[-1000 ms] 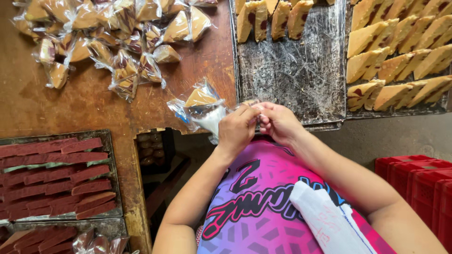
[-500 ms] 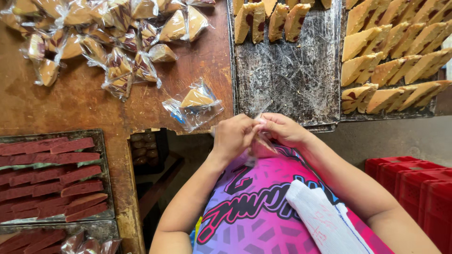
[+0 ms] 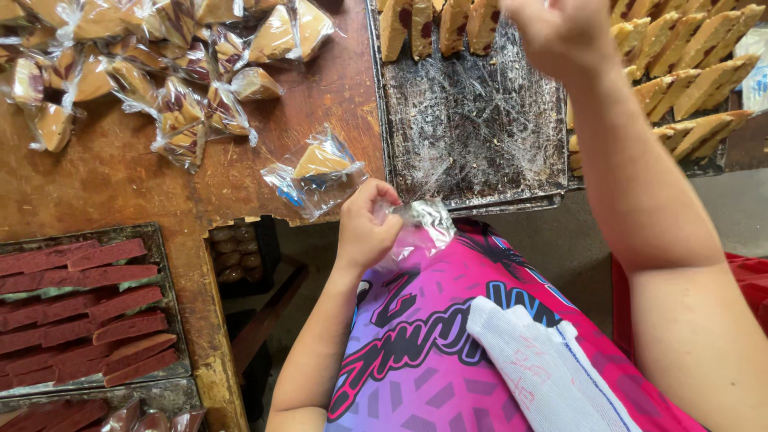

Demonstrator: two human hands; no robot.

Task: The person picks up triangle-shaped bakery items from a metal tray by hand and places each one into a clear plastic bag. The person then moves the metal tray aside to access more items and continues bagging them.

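**Left hand on clear wrap, right hand up at far tray**

Dark red bars on metal tray at bench's near left edge. One wrapped tan wedge at bench's near right corner. Left hand closed, pinching crumpled clear plastic wrap just off that corner. Right hand raised over scratched dark baking tray, fingers curled; grip cannot be told.

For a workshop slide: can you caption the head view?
Left hand holds a clear wrapper while the right hand reaches over trays of sliced sweets.
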